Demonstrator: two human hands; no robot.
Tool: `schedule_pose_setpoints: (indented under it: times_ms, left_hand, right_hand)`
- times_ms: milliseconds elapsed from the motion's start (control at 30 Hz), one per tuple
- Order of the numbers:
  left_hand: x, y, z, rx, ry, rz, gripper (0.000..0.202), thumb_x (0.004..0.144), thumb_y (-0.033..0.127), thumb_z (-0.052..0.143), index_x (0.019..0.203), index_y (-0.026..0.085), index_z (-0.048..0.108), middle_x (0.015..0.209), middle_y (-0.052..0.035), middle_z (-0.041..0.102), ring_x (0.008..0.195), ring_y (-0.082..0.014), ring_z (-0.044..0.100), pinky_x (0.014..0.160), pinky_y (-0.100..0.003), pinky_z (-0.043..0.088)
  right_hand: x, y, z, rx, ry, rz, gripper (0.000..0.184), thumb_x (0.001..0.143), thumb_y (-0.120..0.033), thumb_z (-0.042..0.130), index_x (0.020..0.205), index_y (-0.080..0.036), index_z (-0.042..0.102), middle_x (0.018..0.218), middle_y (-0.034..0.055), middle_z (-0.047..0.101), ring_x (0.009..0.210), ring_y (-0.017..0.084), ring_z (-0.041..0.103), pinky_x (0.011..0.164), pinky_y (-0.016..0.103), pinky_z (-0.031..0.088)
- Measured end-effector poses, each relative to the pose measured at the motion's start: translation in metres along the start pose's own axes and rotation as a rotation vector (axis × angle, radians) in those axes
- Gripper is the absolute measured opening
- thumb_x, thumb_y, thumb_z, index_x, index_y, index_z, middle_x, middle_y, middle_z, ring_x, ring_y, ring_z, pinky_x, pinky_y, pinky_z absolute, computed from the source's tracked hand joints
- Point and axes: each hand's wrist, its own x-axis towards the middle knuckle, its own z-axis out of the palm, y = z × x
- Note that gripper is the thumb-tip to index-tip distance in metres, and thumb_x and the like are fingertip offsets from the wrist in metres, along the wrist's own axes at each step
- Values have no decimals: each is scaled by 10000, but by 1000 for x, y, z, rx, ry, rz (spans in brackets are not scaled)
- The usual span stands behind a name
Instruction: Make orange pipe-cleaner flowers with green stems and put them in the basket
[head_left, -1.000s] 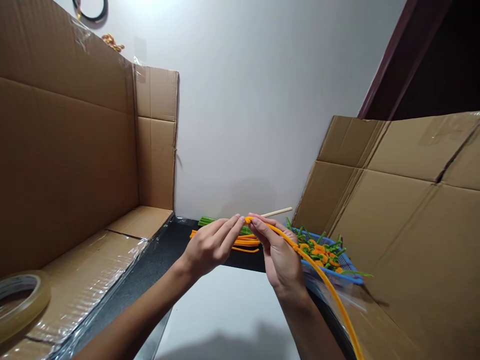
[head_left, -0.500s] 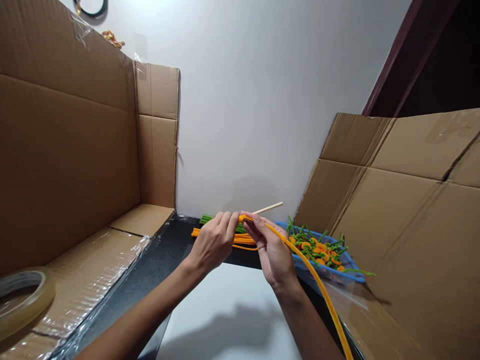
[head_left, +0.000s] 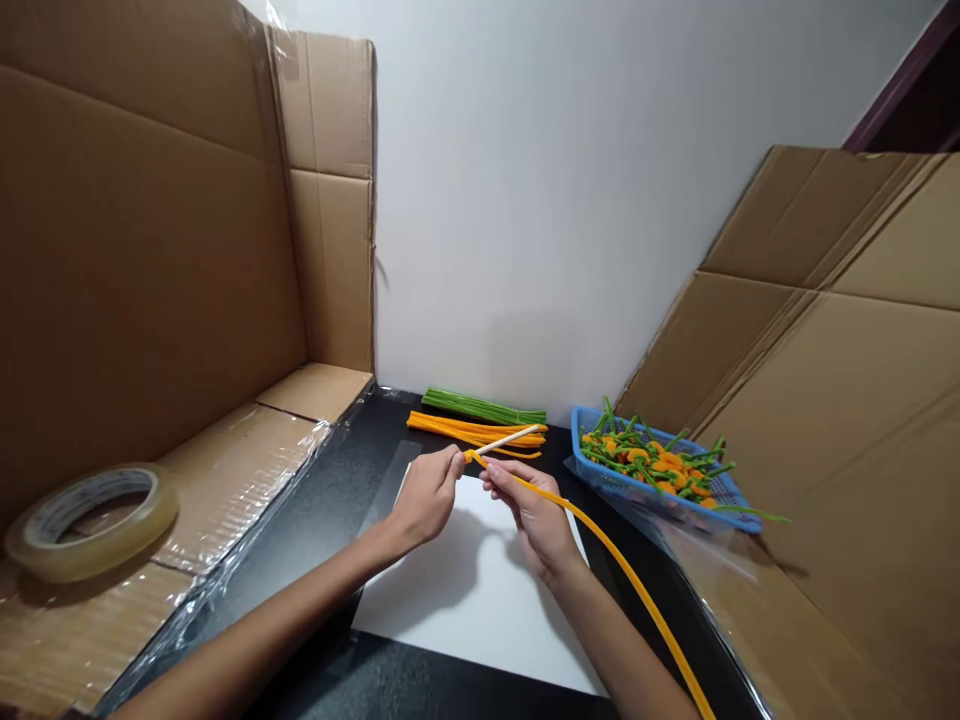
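The left hand (head_left: 426, 497) pinches a thin stick (head_left: 510, 437) and the tip of an orange pipe cleaner (head_left: 600, 540). The right hand (head_left: 534, 520) holds the pipe cleaner close by, and its long end runs down past the white paper (head_left: 480, 610). This looks like the start of winding, so a tight first turn comes next. The blue basket (head_left: 600, 478) is full of orange and green curls (head_left: 645, 465).

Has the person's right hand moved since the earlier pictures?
Yes: the right hand has drawn back toward the person. Earlier it overlapped the blue plastic basket in view; now the black tabletop shows between them.
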Motion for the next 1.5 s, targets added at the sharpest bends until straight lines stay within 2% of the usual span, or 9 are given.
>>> schedule_pose_setpoints:
  times_ms: [167,333,633,833,1000,1133,1233,1367,1500]
  left_hand:
    - [-13,2,8,-694,-406,-233,468,873,590,476,649,202,344,564,72,276,512,-84,201,508,-248,163]
    - [-18,10,5,-767,-729,-276,430,852,513,536,622,196,361,548,75,246,502,-83,188,501,-261,141]
    - [-30,28,1,-58,-518,-29,575,949,609,379,566,180,377,525,43,321,525,-108,297,550,-289,187]
    - [-29,22,6,17,-419,20,500,1000,483,341,609,180,412,555,32,414,546,-122,384,580,-290,217]
    - [-28,13,11,-15,-343,-12,461,1009,449,318,646,187,428,581,30,451,567,-135,430,606,-287,255]
    - [-25,9,12,-80,-260,-39,457,1007,448,310,647,186,413,594,33,444,587,-134,429,609,-278,267]
    - [-24,7,12,-92,-212,-74,459,1002,455,318,643,185,414,587,35,432,585,-132,418,596,-274,259]
    - [-25,5,14,-91,-224,-80,474,999,474,325,649,180,446,579,35,441,582,-134,424,593,-270,261]
    - [-27,5,16,-161,-288,-82,508,1000,493,309,699,165,555,637,18,525,640,-148,473,629,-264,301]
  right_hand:
    - [-13,17,-31,169,-110,408,267,562,-251,928,727,-144,747,646,17,684,560,95,590,535,201,454]
    - [-23,8,-49,46,-198,454,272,551,-258,929,640,-127,709,572,-14,608,524,69,515,496,179,380]
    - [-27,6,-59,-94,-265,390,209,598,-242,883,641,-128,713,544,-22,573,500,56,465,467,163,315]
    - [-27,4,-61,25,-53,443,249,634,-331,878,742,-137,764,631,43,712,536,110,626,501,182,486]
    - [-28,-14,-80,-148,-292,586,501,770,-570,722,635,-87,743,524,112,697,406,133,615,418,201,480]
    - [-34,-31,-86,-92,-267,456,459,712,-527,790,867,-95,787,642,103,745,477,143,654,448,203,480]
    - [-37,-29,-75,-122,-134,219,392,725,-450,800,991,-165,768,882,104,778,776,204,725,653,262,544]
    - [-36,-8,-52,-504,-13,-171,343,741,-363,805,1051,-235,731,1095,68,732,1068,235,639,918,348,485]
    - [-34,10,-40,-642,-172,-131,287,809,-404,731,1036,-229,755,984,54,739,913,218,651,845,339,492]
